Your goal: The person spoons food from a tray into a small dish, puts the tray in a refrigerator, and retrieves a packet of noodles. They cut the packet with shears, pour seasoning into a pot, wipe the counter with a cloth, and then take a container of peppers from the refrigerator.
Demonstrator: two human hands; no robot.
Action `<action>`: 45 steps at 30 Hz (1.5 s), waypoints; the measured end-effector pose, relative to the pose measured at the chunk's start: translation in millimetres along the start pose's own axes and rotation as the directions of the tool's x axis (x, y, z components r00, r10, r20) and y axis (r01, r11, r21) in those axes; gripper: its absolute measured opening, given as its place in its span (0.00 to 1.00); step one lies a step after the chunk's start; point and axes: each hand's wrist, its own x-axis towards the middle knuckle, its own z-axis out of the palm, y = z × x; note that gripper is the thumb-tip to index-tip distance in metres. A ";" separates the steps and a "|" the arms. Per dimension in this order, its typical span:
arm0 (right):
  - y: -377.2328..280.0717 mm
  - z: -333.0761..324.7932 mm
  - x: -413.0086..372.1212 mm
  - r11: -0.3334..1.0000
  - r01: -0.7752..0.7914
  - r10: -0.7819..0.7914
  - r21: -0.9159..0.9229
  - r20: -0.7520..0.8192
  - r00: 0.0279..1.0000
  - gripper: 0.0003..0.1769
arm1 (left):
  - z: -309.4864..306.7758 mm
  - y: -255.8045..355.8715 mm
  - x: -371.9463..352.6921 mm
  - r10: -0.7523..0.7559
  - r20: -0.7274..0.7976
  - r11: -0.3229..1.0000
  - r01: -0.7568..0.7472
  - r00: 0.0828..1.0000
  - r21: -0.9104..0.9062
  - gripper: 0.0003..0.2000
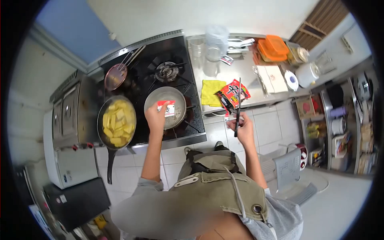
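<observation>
My left hand pinches a small red and white packet above a grey pan on the black stove. My right hand is closed around the dark handle of a long thin utensil, perhaps a knife or chopsticks, which points away from me. Just beyond that hand, a red and black noodle packet lies at the counter's front edge beside a yellow-green cloth. Something small and reddish shows near my right fingers, too blurred to make out.
On the stove's left stands a pan of yellow pieces, its handle jutting toward me. Behind it is a small copper-coloured pan. The metal counter holds a clear jug and orange containers. A grey chair stands at the right.
</observation>
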 end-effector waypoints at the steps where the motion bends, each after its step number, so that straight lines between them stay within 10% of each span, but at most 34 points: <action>1: -1.3 3.2 -3.7 0.994 -0.041 0.040 0.099 0.008 0.999 0.18 | 13.1 16.4 -5.0 -0.071 0.031 0.954 0.077 0.997 -0.290 0.11; 2: -3.3 6.4 -6.0 0.978 -0.079 0.076 0.192 0.024 0.997 0.19 | 28.6 34.6 -12.3 -0.143 0.083 0.817 0.165 0.986 -0.552 0.09; 8: 25.2 -32.3 37.8 0.965 -0.066 0.070 0.255 -0.009 0.997 0.19 | 150.3 135.5 -52.2 0.048 0.347 0.674 0.226 0.937 -0.703 0.12; 9: 29.2 -46.0 48.1 0.991 -0.039 0.047 0.125 -0.064 0.997 0.18 | 163.8 151.9 -54.4 -0.016 0.525 0.547 0.447 0.851 -0.708 0.13; 13: 57.7 -105.7 100.4 0.991 -0.034 0.012 -0.131 -0.162 0.987 0.20 | 253.0 195.3 -51.9 0.034 0.541 0.365 0.494 0.840 -0.789 0.12; 18: 83.3 -164.1 179.4 0.854 -0.011 -0.161 -0.521 -0.285 0.945 0.26 | 333.1 245.2 -19.2 0.031 0.608 0.453 0.531 0.793 -0.716 0.11; 22: 120.7 -188.2 239.0 0.932 -0.070 -0.024 -0.356 -0.252 0.967 0.24 | 391.8 248.2 22.8 0.091 0.615 0.501 0.498 0.783 -0.708 0.09; 29: 172.5 -187.2 282.6 0.851 -0.098 -0.040 -0.516 -0.250 0.968 0.24 | 438.8 213.3 110.3 0.164 0.146 0.963 -0.127 0.976 -0.236 0.21; 32: 169.1 -185.7 281.0 0.791 -0.087 -0.034 -0.606 -0.184 0.982 0.29 | 446.2 197.8 144.2 0.217 -0.020 0.971 -0.214 0.976 0.107 0.23; 38: 149.9 -188.6 277.8 0.812 -0.048 -0.062 -0.581 -0.169 0.984 0.26 | 448.4 170.0 168.9 0.184 0.177 0.975 -0.202 0.967 0.091 0.11; 45: 137.6 -187.5 263.7 0.911 0.033 -0.131 -0.412 -0.211 0.969 0.23 | 403.0 185.4 164.3 0.352 0.022 0.936 -0.352 0.936 0.006 0.06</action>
